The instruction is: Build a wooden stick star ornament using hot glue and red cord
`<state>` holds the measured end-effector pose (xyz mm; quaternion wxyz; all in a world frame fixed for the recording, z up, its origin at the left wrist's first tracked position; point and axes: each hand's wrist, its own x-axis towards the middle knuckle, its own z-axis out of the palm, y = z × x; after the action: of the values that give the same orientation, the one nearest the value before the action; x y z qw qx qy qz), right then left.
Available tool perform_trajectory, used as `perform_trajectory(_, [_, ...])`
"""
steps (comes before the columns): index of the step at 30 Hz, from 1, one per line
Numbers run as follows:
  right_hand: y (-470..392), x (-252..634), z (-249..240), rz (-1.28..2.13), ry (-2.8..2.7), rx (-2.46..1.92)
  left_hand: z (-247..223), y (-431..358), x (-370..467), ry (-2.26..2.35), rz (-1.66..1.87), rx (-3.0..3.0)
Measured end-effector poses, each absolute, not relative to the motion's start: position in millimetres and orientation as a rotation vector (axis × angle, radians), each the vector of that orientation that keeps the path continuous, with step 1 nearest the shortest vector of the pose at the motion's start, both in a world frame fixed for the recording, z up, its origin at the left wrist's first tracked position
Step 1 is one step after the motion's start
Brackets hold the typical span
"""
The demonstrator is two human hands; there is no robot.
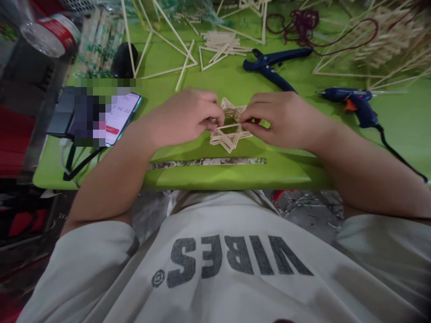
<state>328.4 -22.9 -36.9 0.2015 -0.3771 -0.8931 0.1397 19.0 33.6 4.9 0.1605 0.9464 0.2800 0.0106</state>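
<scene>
A small star-shaped frame (229, 142) of stacked thin wooden sticks stands on the green table (182, 177) in front of my body. My left hand (191, 114) pinches at its left side, thumb and fingers pressed together. From the right, my right hand (279, 119) has thumb and forefinger closed at the opposite side of the star. One pale wooden stick (229, 127) spans the star's middle between both sets of fingertips. The fingers partly hide the star's left and right points.
A glue gun (360, 101) lies at right, a blue cutter (272, 63) behind my right hand. At left lie a phone (123, 116) and cable. Behind are loose sticks (224, 42), stick frames (164, 72) and purple cord (299, 24). A patterned strip (208, 162) lies near the edge.
</scene>
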Motion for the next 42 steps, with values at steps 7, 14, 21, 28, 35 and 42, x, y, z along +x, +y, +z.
perform_trajectory(7, [-21.3,332.0,-33.6,0.372,-2.550,-1.060,-3.4,38.3,17.9,0.820,0.051,2.632])
perform_trajectory(14, [-20.7,331.6,-30.5,0.321,-2.594,-1.020,-1.4,38.0,17.1,0.802,0.051,2.615])
perform_trajectory(21, [-19.0,333.7,-36.8,0.437,-2.522,-1.062,1.3,37.9,16.6,0.817,0.029,2.619])
perform_trajectory(28, [-17.4,337.4,-36.9,0.222,-2.626,-0.921,5.7,37.6,14.7,0.783,0.033,2.610])
perform_trajectory(35, [-18.8,339.5,-27.2,0.228,-2.617,-0.906,13.4,33.8,14.1,0.809,0.003,2.621])
perform_trajectory(42, [-44.0,366.9,28.2,0.137,-2.343,-1.092,25.7,30.2,12.0,0.891,0.071,2.679])
